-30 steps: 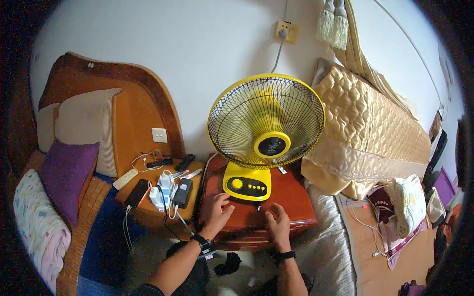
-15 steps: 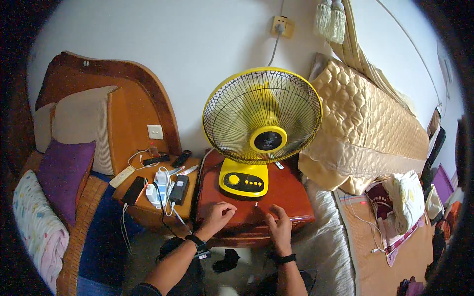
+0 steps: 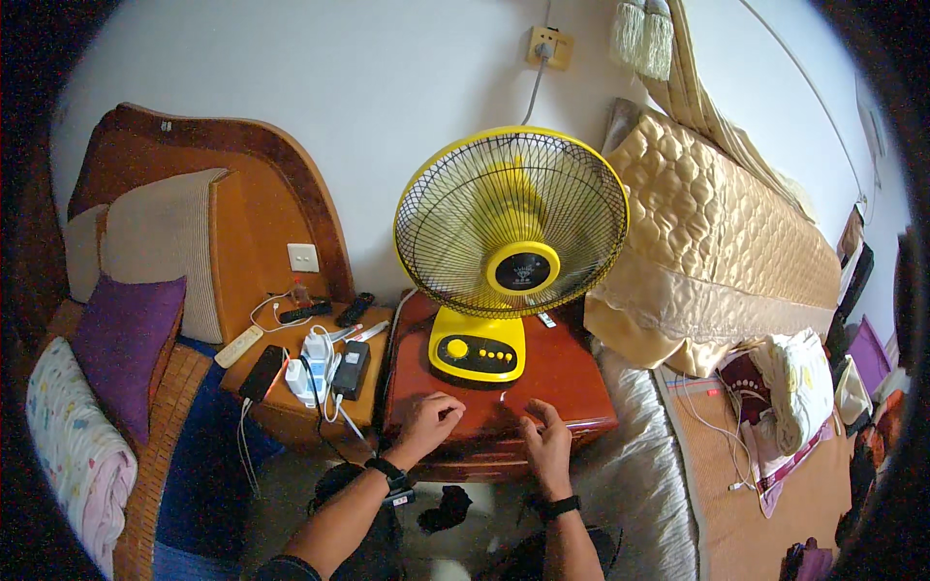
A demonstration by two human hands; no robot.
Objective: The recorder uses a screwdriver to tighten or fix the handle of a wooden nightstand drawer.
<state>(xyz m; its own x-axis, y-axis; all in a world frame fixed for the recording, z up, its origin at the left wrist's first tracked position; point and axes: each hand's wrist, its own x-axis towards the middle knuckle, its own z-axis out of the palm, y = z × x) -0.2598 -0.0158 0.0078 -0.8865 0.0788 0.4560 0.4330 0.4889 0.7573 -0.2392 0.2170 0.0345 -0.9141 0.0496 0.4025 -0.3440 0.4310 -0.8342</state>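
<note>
A yellow electric fan [image 3: 477,353] stands upright on a glossy red-brown cabinet [image 3: 572,397], its round wire guard [image 3: 511,223] tilted up toward me. A yellow dial and several small yellow buttons sit on the black panel of its base. My left hand [image 3: 428,428] hovers by the cabinet's front edge, left of the base, fingers curled in and nothing visible in them. Across from it my right hand [image 3: 549,447] is open and bare, thumb and fingers apart. Between the hands a small white bit [image 3: 503,396] shows on the cabinet top. Neither hand touches the fan.
Left of the cabinet, a small wooden table [image 3: 291,412] carries a power strip [image 3: 308,378], a black adapter [image 3: 351,370], a phone [image 3: 263,374] and remotes. Cables hang off its front. A bed with a gold padded headboard [image 3: 717,242] stands right. Black cloth [image 3: 446,509] lies on the floor.
The view has shifted very slightly, so the fan sits a little higher and further left in it. Both hands keep nearly the same pose.
</note>
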